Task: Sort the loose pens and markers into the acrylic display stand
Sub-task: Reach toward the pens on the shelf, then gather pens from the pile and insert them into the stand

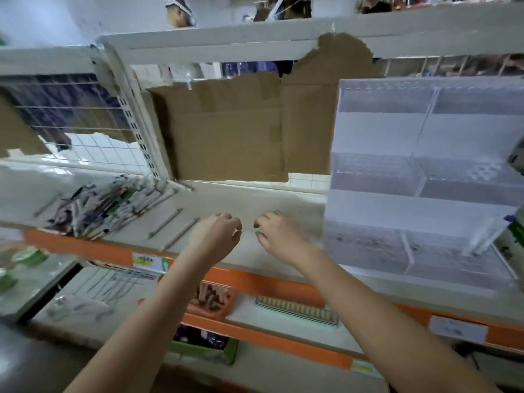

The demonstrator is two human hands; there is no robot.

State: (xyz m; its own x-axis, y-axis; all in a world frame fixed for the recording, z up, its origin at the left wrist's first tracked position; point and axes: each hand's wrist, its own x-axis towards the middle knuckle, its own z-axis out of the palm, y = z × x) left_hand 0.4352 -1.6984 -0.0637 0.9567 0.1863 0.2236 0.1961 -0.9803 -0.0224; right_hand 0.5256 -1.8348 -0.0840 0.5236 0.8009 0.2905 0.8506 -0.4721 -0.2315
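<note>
A heap of loose pens and markers (110, 207) lies on the left part of the shelf. The clear acrylic display stand (425, 180) rises in tiers at the right, and its compartments look empty. My left hand (218, 236) and my right hand (279, 234) hover side by side above the bare middle of the shelf, between the heap and the stand. Both have loosely curled fingers and hold nothing. The picture is blurred by motion.
The shelf (255, 205) has an orange front edge (93, 248). Brown cardboard (241, 129) covers the wire back panel. Three thin rods (175, 226) lie beside the heap. Lower shelves carry small goods. A person stands beyond the top shelf (181, 11).
</note>
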